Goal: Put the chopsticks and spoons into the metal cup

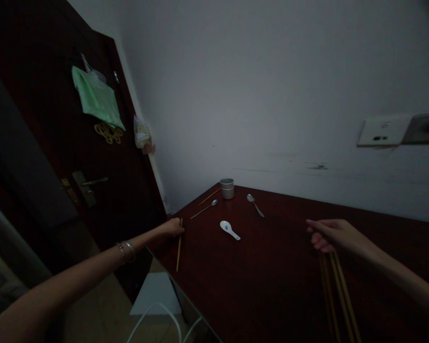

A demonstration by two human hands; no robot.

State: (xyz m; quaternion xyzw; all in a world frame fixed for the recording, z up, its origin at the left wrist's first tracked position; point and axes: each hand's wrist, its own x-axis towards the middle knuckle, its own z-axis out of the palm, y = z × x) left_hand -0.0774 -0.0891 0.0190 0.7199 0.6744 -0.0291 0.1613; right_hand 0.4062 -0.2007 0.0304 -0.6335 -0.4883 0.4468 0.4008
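- Dark table [271, 276]: its flat top bears the scattered utensils.
- Right hand [329, 234]: fingers curled at the far ends of several chopsticks [344, 290], perhaps keeping them bunched (whether they're truly gripped, I cannot tell).
- Left hand [173, 227]: fingers pinching a single chopstick [179, 252] near its far end, by the table's left edge, seemingly leaving its length free.
- Metal cup [227, 189]: upright near the wall, likely steady on its base.
- White spoon [229, 230]: lying between both hands.
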